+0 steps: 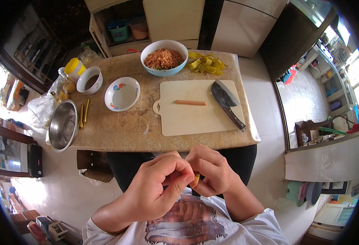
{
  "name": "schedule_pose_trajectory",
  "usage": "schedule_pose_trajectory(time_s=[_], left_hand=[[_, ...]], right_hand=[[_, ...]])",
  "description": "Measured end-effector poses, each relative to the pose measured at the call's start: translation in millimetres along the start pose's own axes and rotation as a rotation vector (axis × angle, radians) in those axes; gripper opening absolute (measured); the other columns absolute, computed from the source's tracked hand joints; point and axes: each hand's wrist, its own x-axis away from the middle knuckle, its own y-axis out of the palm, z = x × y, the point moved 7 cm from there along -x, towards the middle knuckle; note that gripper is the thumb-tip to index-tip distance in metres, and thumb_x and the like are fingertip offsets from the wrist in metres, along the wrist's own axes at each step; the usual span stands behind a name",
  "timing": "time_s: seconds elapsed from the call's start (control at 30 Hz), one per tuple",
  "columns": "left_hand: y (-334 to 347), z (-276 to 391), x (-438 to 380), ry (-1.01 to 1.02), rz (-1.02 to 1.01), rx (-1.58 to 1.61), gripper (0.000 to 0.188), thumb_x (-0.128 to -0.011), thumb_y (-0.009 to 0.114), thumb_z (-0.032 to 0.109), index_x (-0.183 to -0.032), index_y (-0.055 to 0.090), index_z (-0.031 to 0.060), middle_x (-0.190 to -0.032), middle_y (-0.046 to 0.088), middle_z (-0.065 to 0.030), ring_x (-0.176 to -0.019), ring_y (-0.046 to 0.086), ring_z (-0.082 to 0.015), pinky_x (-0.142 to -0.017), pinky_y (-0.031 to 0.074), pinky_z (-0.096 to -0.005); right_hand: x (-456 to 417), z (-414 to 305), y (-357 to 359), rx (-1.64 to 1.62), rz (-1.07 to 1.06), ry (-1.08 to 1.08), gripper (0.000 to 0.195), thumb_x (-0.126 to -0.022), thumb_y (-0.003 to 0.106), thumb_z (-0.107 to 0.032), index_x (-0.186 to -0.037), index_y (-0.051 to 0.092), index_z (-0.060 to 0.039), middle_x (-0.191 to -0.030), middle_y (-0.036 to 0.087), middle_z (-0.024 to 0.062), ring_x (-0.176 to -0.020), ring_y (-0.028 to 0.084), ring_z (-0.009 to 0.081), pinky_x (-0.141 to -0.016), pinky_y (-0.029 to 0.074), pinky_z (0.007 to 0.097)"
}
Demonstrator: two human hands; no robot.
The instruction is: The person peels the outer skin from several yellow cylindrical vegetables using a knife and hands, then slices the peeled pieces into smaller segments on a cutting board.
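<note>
Close together above my lap, both hands are on a small, mostly hidden orange-yellow sausage [195, 180]. My left hand [167, 180] pinches at its end with thumb and forefinger, while the curled fingers of my right hand [213, 173] wrap round it. A peeled pinkish sausage [191, 103] lies on the cream cutting board [179, 122]. At the board's right side rests a cleaver [227, 102] with a dark wooden handle. Two gold-wrapped sausages [86, 111] lie at the table's left, beside a steel bowl [63, 125].
Behind the board stand a blue-white bowl of shredded orange food [164, 59] and a heap of yellow-green strips [208, 63]. An empty flowered dish [122, 94], a bowl of dark liquid [89, 80], a yellow-lidded jar [74, 69] and plastic bags [43, 110] occupy the left.
</note>
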Motion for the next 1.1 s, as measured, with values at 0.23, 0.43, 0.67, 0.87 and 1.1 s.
schedule_pose_trajectory(time_s=[0.23, 0.43, 0.67, 0.87, 1.1], left_hand=[[12, -14, 2, -0.083, 0.016, 0.067, 0.006, -0.107, 0.062, 0.003, -0.103, 0.058, -0.0006, -0.089, 0.061, -0.0084, -0.071, 0.057, -0.0125, -0.064, 0.046, -0.0286], [13, -15, 1, -0.083, 0.065, 0.023, 0.011, -0.112, 0.057, 0.008, -0.104, 0.057, 0.0011, -0.091, 0.057, 0.0001, -0.077, 0.047, -0.0030, -0.067, 0.040, -0.0203], [12, -29, 3, -0.154, 0.098, 0.233, 0.014, -0.114, 0.056, 0.012, -0.109, 0.057, -0.0012, -0.098, 0.063, -0.0046, -0.082, 0.056, -0.0071, -0.071, 0.049, -0.0246], [15, -39, -1, -0.153, 0.059, 0.342, 0.015, -0.116, 0.052, 0.012, -0.112, 0.055, -0.0014, -0.099, 0.064, -0.0051, -0.085, 0.053, -0.0071, -0.078, 0.046, -0.0237], [16, -42, 3, -0.233, 0.031, 0.383, 0.014, -0.115, 0.052, 0.011, -0.114, 0.056, -0.0032, -0.104, 0.065, -0.0104, -0.094, 0.060, -0.0134, -0.091, 0.050, -0.0300]], right_hand=[[7, 0, 1, 0.062, 0.120, -0.092, 0.027, -0.082, 0.084, -0.010, -0.098, 0.066, 0.0025, -0.092, 0.063, 0.0150, -0.074, 0.061, 0.0322, -0.066, 0.051, 0.0410], [9, -1, -2, 0.093, 0.219, -0.126, 0.028, -0.081, 0.086, -0.009, -0.098, 0.067, 0.0022, -0.090, 0.063, 0.0143, -0.072, 0.062, 0.0310, -0.064, 0.050, 0.0411], [14, 14, -4, 0.260, 0.253, -0.041, 0.037, -0.079, 0.086, -0.008, -0.111, 0.071, 0.0006, -0.105, 0.068, 0.0146, -0.089, 0.068, 0.0329, -0.080, 0.053, 0.0408], [15, 35, -2, 0.548, 0.151, 0.135, 0.049, -0.076, 0.086, -0.011, -0.123, 0.073, -0.0106, -0.123, 0.066, 0.0089, -0.109, 0.064, 0.0319, -0.091, 0.051, 0.0444], [15, 36, -4, 0.514, 0.151, 0.112, 0.046, -0.078, 0.086, -0.013, -0.122, 0.072, -0.0099, -0.115, 0.067, 0.0078, -0.103, 0.065, 0.0306, -0.088, 0.052, 0.0428]])
